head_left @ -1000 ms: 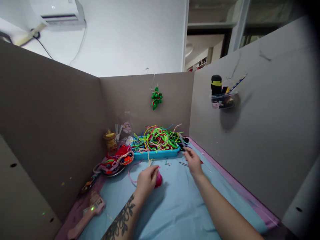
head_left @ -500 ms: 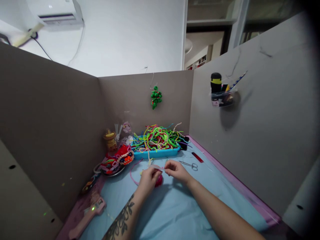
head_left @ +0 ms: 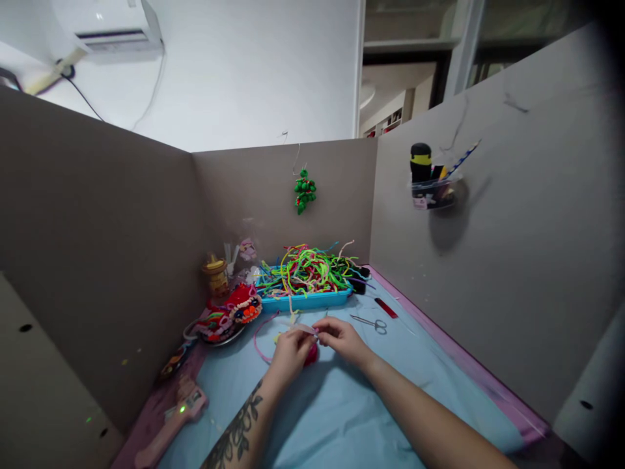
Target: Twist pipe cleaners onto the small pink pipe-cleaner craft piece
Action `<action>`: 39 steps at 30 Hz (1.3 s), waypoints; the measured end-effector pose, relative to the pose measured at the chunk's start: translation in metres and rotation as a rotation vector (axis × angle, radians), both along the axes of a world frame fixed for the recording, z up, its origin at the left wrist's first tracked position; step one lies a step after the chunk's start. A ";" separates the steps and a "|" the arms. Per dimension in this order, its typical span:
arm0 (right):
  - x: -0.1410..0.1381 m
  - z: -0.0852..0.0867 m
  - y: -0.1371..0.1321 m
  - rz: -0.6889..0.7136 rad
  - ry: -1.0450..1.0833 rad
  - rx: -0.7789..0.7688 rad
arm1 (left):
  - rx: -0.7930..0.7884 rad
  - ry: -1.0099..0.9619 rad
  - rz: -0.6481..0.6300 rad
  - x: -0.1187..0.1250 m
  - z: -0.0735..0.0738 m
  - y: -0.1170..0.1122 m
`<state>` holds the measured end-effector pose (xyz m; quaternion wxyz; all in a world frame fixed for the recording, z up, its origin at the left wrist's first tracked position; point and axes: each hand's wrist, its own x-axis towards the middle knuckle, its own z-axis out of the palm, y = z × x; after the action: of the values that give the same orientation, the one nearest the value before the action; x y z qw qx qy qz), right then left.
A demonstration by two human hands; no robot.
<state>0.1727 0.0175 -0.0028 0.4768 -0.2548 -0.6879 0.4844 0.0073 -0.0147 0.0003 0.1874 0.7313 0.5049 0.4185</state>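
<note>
Grey panels (head_left: 234,189) enclosed a light-blue cloth (head_left: 371,404), on which a blue tray (head_left: 307,301) stood heaped with chenille stems (head_left: 312,270). In front of the tray, the right hand (head_left: 342,339) had its thumb and fingertips pinched together on the end of a pale strip (head_left: 303,327). The left hand (head_left: 289,355) curled beside a magenta bundle (head_left: 312,355), also before the tray; how closed its partly hidden fingertips were, and on what, could not be told. Scissors (head_left: 373,323) lay to the tray's front right, a pink glue gun (head_left: 170,423) to its front left.

No lettering can be read, even on the jar (head_left: 216,279).
</note>
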 end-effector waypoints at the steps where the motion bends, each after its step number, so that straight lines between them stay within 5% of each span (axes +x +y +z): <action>1: 0.000 0.000 0.000 -0.008 -0.002 0.003 | 0.003 0.010 0.005 0.000 0.000 0.000; 11: 0.001 -0.004 0.002 -0.241 -0.142 0.344 | -0.051 0.012 -0.011 0.002 0.004 -0.002; 20: 0.000 -0.010 -0.001 -0.405 -0.253 0.795 | -0.298 -0.323 -0.122 0.009 -0.003 0.005; 25: 0.003 -0.013 -0.001 -0.438 -0.345 0.959 | -0.303 -0.365 -0.097 0.009 0.000 0.004; 34: -0.001 -0.014 -0.004 -0.424 -0.303 0.954 | -0.140 -0.171 0.085 0.007 -0.004 0.006; 39: -0.001 -0.014 -0.007 -0.357 -0.279 0.835 | -0.130 -0.106 0.043 0.006 -0.002 0.004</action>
<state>0.1714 0.0110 -0.0167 0.5174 -0.2184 -0.8265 0.0381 0.0130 -0.0111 -0.0012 0.2519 0.6834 0.5362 0.4266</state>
